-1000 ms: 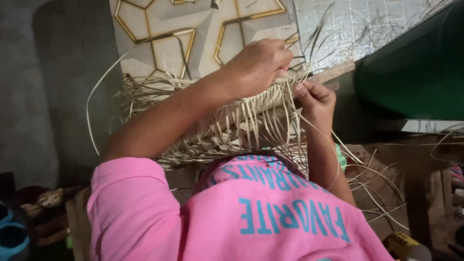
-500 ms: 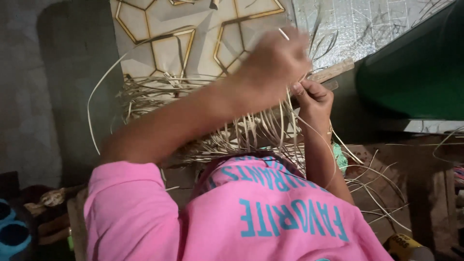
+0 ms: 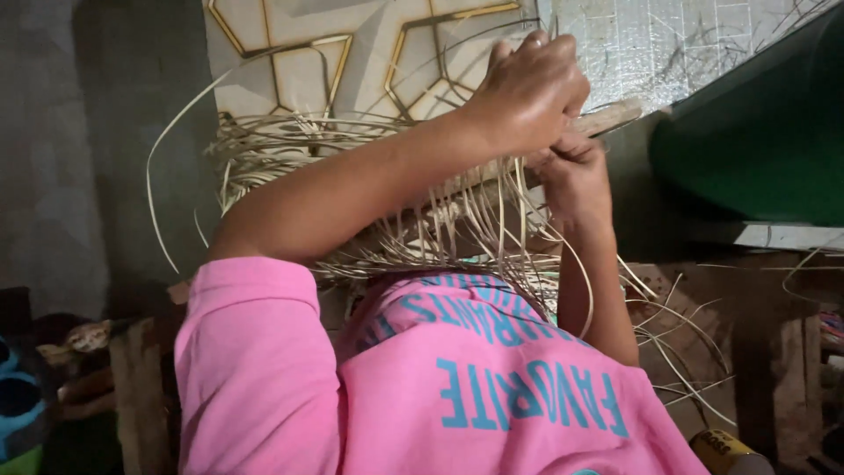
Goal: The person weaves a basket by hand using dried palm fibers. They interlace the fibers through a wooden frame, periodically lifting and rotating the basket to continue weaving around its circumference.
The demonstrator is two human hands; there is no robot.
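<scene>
A half-woven piece of pale straw (image 3: 290, 154) lies across my lap, with loose strands (image 3: 492, 220) fanning out toward my chest. My left hand (image 3: 527, 88) is raised above its right edge, with the fingers closed on a few thin strands. Just below, my right hand (image 3: 576, 176) pinches strands at the woven edge, next to a wooden stick (image 3: 615, 114). My left forearm crosses over the weave and hides its middle. My pink shirt (image 3: 457, 387) fills the bottom of the view.
A cream tile with gold lines (image 3: 352, 53) and a silvery sheet (image 3: 686, 44) lie beyond the weave. A dark green surface (image 3: 765, 149) is at the right. A yellow can (image 3: 730, 453) sits at the bottom right, and blue cups (image 3: 18, 396) at the bottom left.
My left hand has lifted up and to the right, drawing strands upward. My right hand stays at the woven edge.
</scene>
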